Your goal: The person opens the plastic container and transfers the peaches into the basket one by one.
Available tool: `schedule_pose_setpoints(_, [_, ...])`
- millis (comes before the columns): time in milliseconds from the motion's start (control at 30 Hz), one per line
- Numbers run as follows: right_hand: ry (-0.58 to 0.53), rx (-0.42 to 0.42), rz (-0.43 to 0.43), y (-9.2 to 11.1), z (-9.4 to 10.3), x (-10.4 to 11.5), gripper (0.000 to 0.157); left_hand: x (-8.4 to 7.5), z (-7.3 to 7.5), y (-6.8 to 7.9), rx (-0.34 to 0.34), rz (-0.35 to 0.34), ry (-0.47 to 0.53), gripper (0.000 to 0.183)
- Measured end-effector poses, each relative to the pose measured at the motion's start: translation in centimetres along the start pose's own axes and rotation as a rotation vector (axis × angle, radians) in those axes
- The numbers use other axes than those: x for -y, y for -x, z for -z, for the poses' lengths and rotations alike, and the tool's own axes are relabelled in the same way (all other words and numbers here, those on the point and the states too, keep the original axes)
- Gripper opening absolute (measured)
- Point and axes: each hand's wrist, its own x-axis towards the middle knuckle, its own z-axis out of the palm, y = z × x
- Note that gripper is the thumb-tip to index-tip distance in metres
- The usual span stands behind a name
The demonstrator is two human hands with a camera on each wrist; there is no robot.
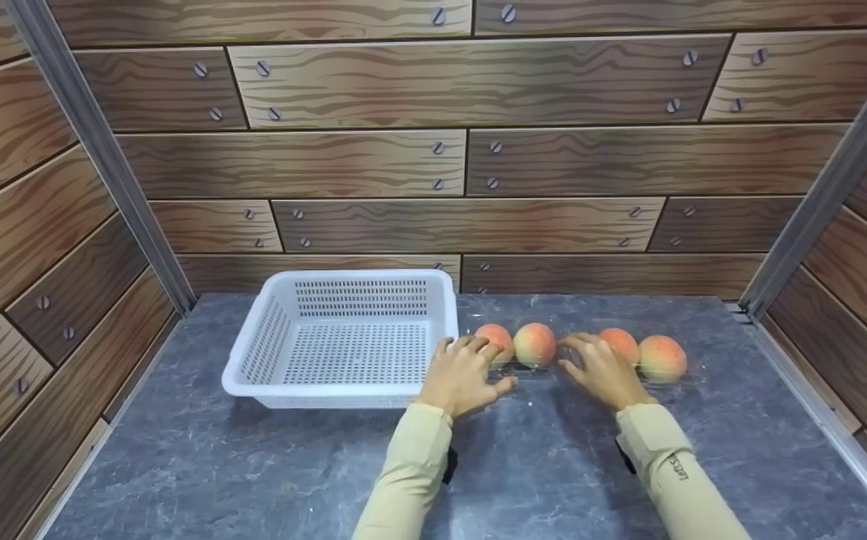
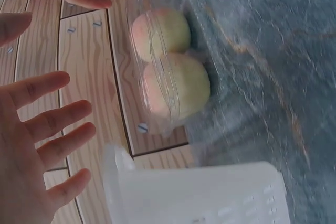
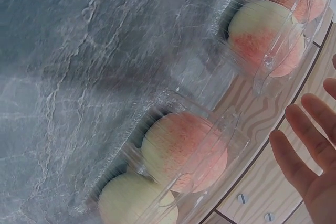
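Two clear plastic boxes of peaches lie side by side on the table, two peaches in each. My left hand (image 1: 463, 375) hovers over the left box with fingers spread, partly covering its left peach (image 1: 495, 343); the other peach (image 1: 535, 345) shows fully. In the left wrist view the box's clear lid (image 2: 167, 85) shows over the fruit, apart from the fingers. My right hand (image 1: 600, 369) reaches over the left end of the right box, overlapping one peach (image 1: 621, 345) beside another peach (image 1: 662, 358). Its fingers (image 3: 302, 129) look extended in the right wrist view, holding nothing.
A white perforated plastic basket (image 1: 253, 401) stands just left of the left box, with nothing inside. The dark marbled table (image 1: 291, 465) is bounded by wood-patterned walls (image 1: 373, 165) behind and at both sides, with metal corner posts (image 1: 103, 161).
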Motion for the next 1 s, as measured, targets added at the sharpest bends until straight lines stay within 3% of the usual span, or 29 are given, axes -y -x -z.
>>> schedule_pose_setpoints(567, [0.006, 0.004, 0.009, 0.2, 0.1, -0.2, 0.026, -1.8, -1.1, -0.5, 0.096, 0.025, 0.012, 0.060])
schedule_pose_setpoints(867, [-0.003, 0.008, 0.021, 0.3, -0.5, -0.3, 0.025, -1.9, -2.0, -0.2, 0.057, 0.053, -0.024, 0.060])
schedule_pose_setpoints(1000, [-0.011, 0.010, 0.020, 0.3, -0.6, -0.3, 0.026, -2.0, -2.4, -0.3, 0.094, 0.058, -0.040, 0.062])
